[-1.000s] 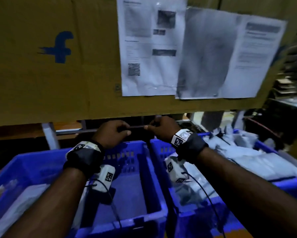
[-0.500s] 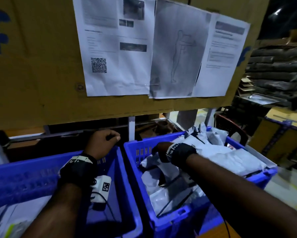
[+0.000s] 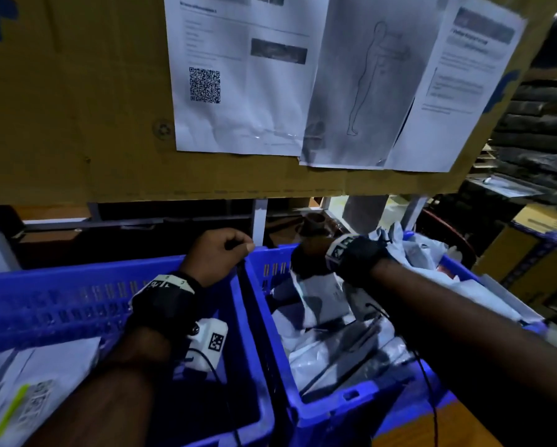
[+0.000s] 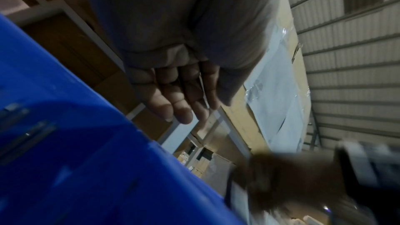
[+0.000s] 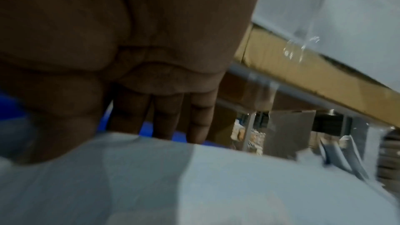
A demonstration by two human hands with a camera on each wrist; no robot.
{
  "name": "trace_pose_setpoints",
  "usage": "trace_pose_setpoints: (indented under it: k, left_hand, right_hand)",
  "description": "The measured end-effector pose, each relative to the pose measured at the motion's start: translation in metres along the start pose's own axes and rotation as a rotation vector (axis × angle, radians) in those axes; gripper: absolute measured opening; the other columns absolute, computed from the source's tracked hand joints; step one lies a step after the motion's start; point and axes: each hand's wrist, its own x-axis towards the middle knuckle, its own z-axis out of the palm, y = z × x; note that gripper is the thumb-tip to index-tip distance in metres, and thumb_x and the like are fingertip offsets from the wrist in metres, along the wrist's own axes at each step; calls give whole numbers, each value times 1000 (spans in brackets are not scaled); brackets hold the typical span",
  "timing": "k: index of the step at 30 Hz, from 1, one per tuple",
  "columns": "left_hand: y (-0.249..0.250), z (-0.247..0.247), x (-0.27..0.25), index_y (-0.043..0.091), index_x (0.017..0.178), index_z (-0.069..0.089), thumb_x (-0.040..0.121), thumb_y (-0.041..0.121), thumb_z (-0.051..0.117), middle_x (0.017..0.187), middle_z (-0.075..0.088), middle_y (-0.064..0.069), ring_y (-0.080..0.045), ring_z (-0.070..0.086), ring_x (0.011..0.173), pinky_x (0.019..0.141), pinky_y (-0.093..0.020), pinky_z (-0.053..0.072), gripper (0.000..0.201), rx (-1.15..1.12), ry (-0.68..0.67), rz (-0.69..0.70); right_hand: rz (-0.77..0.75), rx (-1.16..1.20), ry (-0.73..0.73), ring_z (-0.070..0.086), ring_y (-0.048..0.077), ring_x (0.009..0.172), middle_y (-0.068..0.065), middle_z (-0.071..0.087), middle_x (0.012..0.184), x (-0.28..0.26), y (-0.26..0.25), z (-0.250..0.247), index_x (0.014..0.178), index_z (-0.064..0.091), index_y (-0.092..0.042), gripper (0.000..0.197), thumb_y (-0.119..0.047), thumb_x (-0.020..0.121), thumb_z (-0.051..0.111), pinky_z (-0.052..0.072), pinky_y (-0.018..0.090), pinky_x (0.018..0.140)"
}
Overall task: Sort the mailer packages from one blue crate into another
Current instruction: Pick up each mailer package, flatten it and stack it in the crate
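— While bent over the two crates, reached the right hand into the far end of the right blue crate, onto a white mailer standing on edge against the far wall.

— Clamped on it?

— Could not tell. Showed straight fingers behind the top edge in the right wrist view, thumb on the near face, but blurred.

— And the left hand?

— Hovered at the far right corner of the left blue crate, fingers curled toward the palm. Maybe pinched something thin and dark; too dim to say.

— Where did the other packages lie?

— Mostly heaped in the right crate, spilling toward its right rim. Found one flat labelled mailer in the near left of the left crate.

— Risks?

— Probably a slip: slick film, taken by the top edge alone, likely to slide out on lifting. Also liable to drag a neighbour up from so loose a pile and tip it over the rim. Possibly snagged on the wrist camera cable trailing across the bags. And, lifted too high, apt to brush the papers taped to the cardboard panel hanging low above both crates.
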Motion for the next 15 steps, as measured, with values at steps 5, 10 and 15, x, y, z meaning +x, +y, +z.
trace_pose_setpoints:
  k: [5, 10, 15]
  left_hand:
    - [19, 4, -9, 13, 111, 66, 84, 16, 75, 99, 70, 1, -6, 63, 84, 72, -16, 52, 28, -255, -68, -143]
    - [39, 1, -16, 14, 107, 66, 73, 24, 82, 100, 74, 0, -15, 68, 88, 77, -34, 57, 40, -570, -91, -148]
    - [40, -19, -15, 6, 105, 71, 69, 10, 84, 104, 74, -16, -32, 70, 93, 89, -51, 54, 39, -695, 179, -154]
  right_hand:
    - [-89, 169, 240, 59, 29, 97, 14, 63, 110, -11, 7, -57, 111, 63, -7, 21, -20, 94, 59, 39, 28, 74]
    - [-303, 478, 511, 51, 18, 81, 3, 57, 85, -20, -14, -92, 85, 53, -17, 16, -15, 87, 69, 39, 31, 70]
    - [-358, 784, 599, 58, 17, 77, 10, 68, 84, 2, -35, -75, 91, 65, -4, 21, -21, 83, 75, 48, 34, 74]
